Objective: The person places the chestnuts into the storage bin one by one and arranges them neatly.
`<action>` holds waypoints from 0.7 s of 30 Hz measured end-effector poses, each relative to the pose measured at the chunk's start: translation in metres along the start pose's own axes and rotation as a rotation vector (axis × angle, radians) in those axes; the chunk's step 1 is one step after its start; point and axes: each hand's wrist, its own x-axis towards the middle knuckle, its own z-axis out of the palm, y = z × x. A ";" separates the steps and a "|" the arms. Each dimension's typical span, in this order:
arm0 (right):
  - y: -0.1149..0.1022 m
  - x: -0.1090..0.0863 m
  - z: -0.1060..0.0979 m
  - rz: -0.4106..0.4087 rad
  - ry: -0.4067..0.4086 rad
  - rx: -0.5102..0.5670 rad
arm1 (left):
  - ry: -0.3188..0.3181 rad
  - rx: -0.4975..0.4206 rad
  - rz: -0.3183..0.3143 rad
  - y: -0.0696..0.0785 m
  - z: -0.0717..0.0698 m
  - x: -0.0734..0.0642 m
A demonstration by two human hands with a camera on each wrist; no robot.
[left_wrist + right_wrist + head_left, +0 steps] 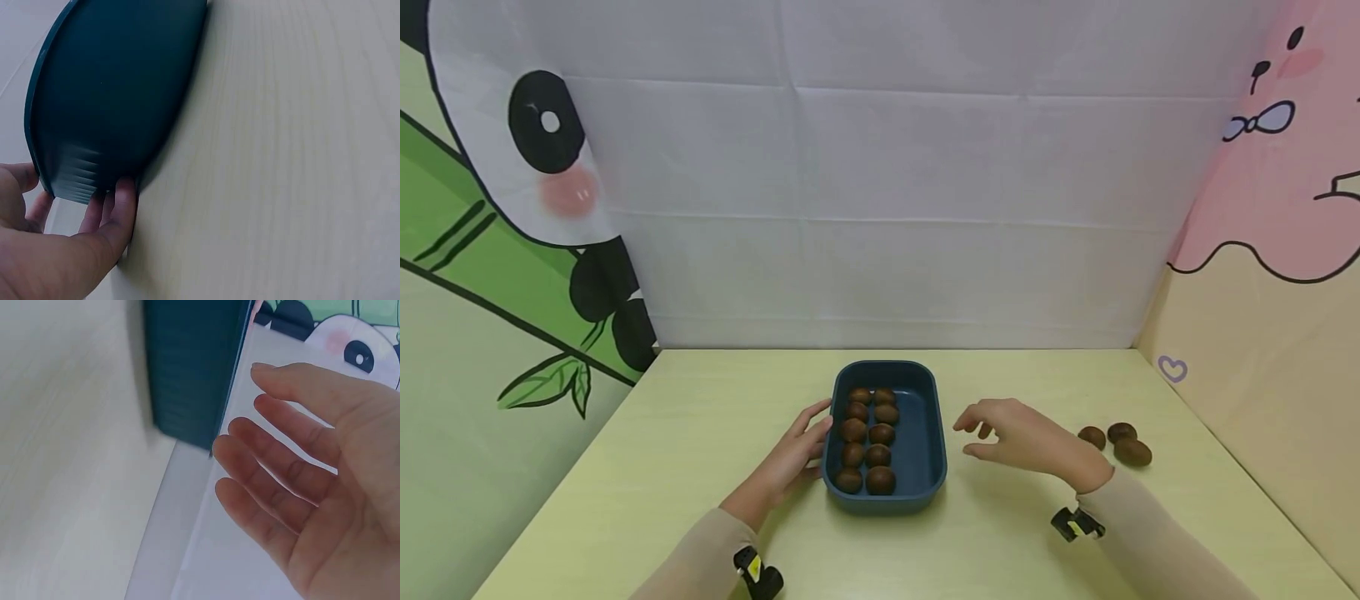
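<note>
A dark blue rectangular box stands on the table. Two columns of glossy brown chestnut-like nuts fill its left side, while bare floor shows along its right. My left hand rests against the box's left wall; in the left wrist view its fingers touch the outside of that wall. My right hand hovers to the right of the box with its fingers loosely bent and nothing in them. The right wrist view shows an empty palm and spread fingers near the box's outer wall.
Three more brown nuts lie on the pale wooden table to the right, beyond my right wrist. A white sheet hangs at the table's back edge. Printed cartoon panels flank both sides.
</note>
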 end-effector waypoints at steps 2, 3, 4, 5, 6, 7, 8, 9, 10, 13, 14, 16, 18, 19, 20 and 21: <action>0.010 -0.009 -0.003 0.024 0.009 -0.025 | -0.006 -0.002 -0.004 0.001 0.000 0.000; 0.016 -0.014 -0.005 0.032 0.016 -0.033 | -0.007 -0.001 -0.003 0.001 0.000 -0.001; 0.021 -0.019 -0.006 0.047 0.022 -0.037 | -0.007 -0.005 -0.004 0.001 0.000 -0.001; 0.026 -0.024 -0.007 0.064 0.029 -0.041 | -0.008 -0.008 -0.004 0.001 0.000 -0.001; 0.031 -0.030 -0.009 0.084 0.036 -0.039 | -0.008 -0.010 -0.004 0.001 0.000 -0.001; 0.036 -0.035 -0.010 0.103 0.043 -0.035 | -0.007 -0.013 -0.004 0.002 0.000 -0.001; 0.041 -0.041 -0.011 0.124 0.049 -0.027 | -0.007 -0.015 -0.003 0.002 0.000 -0.001; 0.046 -0.046 -0.013 0.147 0.058 -0.021 | -0.005 -0.015 -0.003 0.002 0.000 -0.001; 0.051 -0.052 -0.014 0.170 0.067 -0.014 | -0.004 -0.014 -0.004 0.002 0.001 -0.001; 0.066 -0.069 -0.019 0.232 0.101 -0.004 | 0.002 -0.006 -0.003 0.002 0.001 -0.001; 0.072 -0.075 -0.020 0.250 0.114 -0.004 | 0.005 -0.003 -0.005 0.001 0.001 -0.001; 0.082 -0.086 -0.023 0.284 0.138 -0.018 | 0.014 0.001 -0.008 0.000 0.001 0.000; 0.091 -0.096 -0.025 0.310 0.162 -0.042 | 0.016 0.005 -0.003 -0.001 0.001 0.000; 0.096 -0.100 -0.026 0.319 0.173 -0.054 | 0.017 0.007 -0.002 -0.001 0.001 0.000; 0.101 -0.105 -0.027 0.322 0.184 -0.069 | 0.016 0.005 -0.004 0.000 0.001 -0.001; 0.105 -0.109 -0.028 0.330 0.192 -0.084 | 0.014 0.004 -0.003 0.000 0.001 -0.001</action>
